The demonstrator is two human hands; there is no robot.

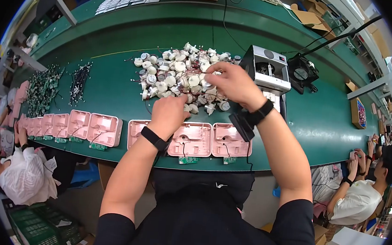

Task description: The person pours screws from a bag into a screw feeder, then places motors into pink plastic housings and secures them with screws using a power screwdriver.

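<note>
A heap of small white-and-silver motors with thin reddish-brown wires lies on the green bench ahead of me. My left hand is at the heap's near edge, its fingers curled among the motors; the back of the hand hides what they may grip. At the heap's right side my right hand reaches in, thumb and forefinger bent toward each other beside white motors and wires. Whatever lies between those fingertips is too small to make out. Below my hands sit open pink plastic housings, with a green circuit board hanging on a wire.
Another row of pink housings runs to the left. Beyond it lie piles of circuit boards and black wires. A grey-white machine and a black fan stand right of the heap. Co-workers sit on both sides.
</note>
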